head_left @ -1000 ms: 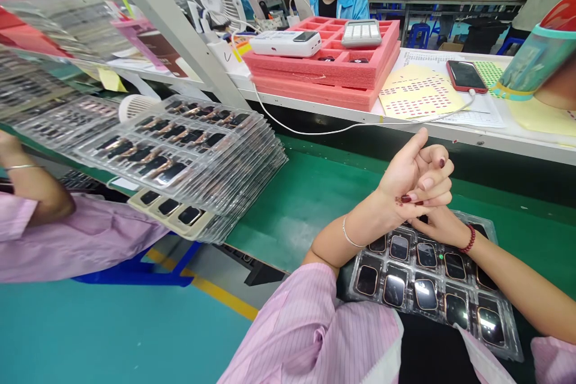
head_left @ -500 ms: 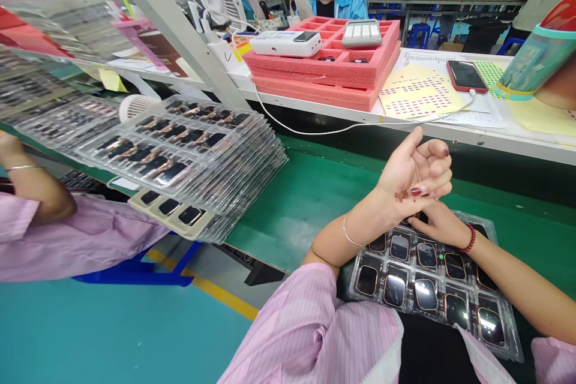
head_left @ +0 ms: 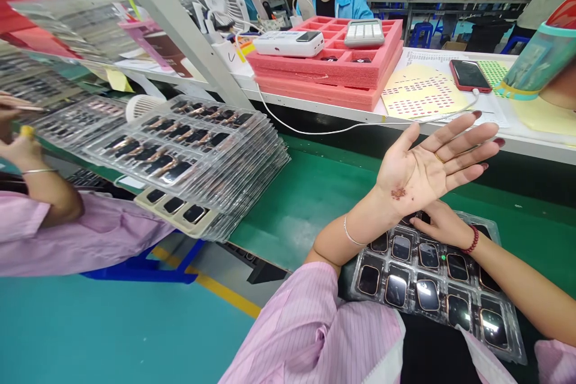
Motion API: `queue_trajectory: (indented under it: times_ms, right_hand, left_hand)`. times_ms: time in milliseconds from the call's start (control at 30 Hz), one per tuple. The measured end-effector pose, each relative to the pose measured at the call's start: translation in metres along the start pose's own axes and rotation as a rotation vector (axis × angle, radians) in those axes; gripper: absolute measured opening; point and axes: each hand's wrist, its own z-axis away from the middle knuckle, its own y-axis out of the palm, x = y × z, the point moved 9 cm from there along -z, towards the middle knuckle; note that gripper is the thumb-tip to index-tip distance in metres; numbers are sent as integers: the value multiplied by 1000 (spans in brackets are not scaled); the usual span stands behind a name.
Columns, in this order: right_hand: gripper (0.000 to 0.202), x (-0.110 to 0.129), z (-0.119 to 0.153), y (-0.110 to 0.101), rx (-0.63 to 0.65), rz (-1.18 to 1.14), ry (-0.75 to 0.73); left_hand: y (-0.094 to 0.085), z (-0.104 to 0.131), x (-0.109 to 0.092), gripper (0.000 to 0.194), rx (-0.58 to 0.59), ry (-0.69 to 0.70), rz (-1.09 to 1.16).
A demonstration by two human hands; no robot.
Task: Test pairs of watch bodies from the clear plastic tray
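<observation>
My left fingers (head_left: pixel 470 139) spread wide, clasping nothing, reddish specks (head_left: pixel 398 193) dotting the palm (head_left: pixel 420 171); my right fingers (head_left: pixel 423 227), grip hidden, are over a clear plastic tray (head_left: pixel 514 330) of glossy, rounded watches (head_left: pixel 427 294).

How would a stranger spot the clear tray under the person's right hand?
Start at the green worktop. On its right part, a clear tray of dark screens lies under the right hand. Unlike the tall tray stack further left, it lies low, with a small green dot among its screens.
</observation>
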Motion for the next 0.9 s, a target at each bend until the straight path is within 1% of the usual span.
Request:
queue_trajectory:
  times_ms: [233, 367, 567, 733, 900]
  right_hand:
    - [30, 1, 0, -1, -6, 4, 5]
    - [31, 0, 0, 0, 0, 12, 14]
    - [26, -4, 0, 1, 28, 23, 47]
    - [26, -5, 1, 2, 28, 38, 71]
    - [20, -2, 0, 0, 16, 28, 66]
  left_hand:
    - [0, 0, 2, 65, -43, -34, 20]
    - [-4, 0, 2, 65, -67, -37, 15]
    - [-12, 2, 0, 55, -103, -35, -10]
    - [-11, 3, 1, 47, -107, -38, -22]
    - [-10, 3, 1, 40, -117, -36, -5]
